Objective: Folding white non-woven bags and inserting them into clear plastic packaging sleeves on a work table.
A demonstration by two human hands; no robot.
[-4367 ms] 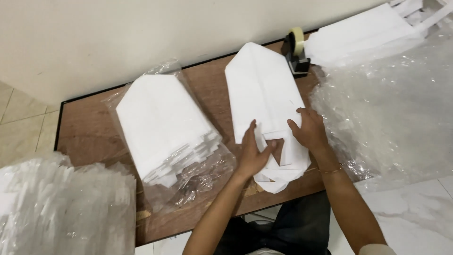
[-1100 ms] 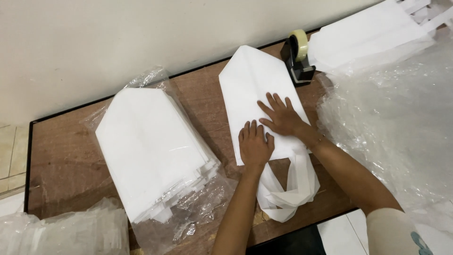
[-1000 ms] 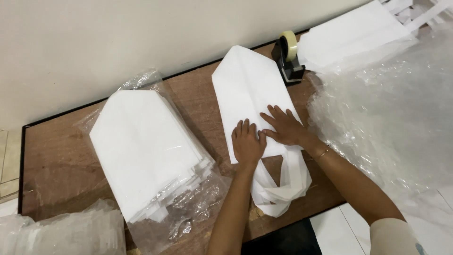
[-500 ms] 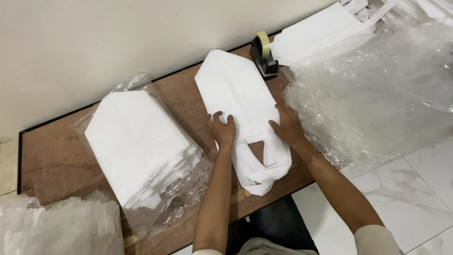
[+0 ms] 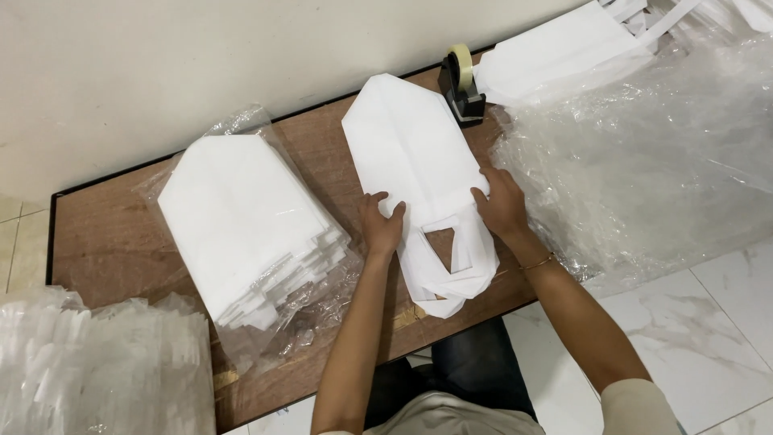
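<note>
A folded white fabric bag [image 5: 411, 153] lies flat on the brown wooden table [image 5: 105, 242], its pointed end toward the wall and its looped handles [image 5: 451, 262] hanging toward me. My left hand [image 5: 381, 223] grips the bag's left edge near the handles. On the right edge, at the same height, sits my right hand [image 5: 501, 205], fingers curled onto the fabric. A thin bracelet is on my right wrist.
A stack of the same white bags [image 5: 241, 221] lies on clear plastic to the left. A black tape dispenser [image 5: 460, 84] stands at the back. Crumpled clear plastic sheeting [image 5: 644, 153] covers the right side, with more white bags [image 5: 555, 60] behind it. A wrapped bundle [image 5: 97, 370] sits lower left.
My hands moved from the middle of the bag, where they pressed it flat, out to its left and right edges. The view shifted a little.
</note>
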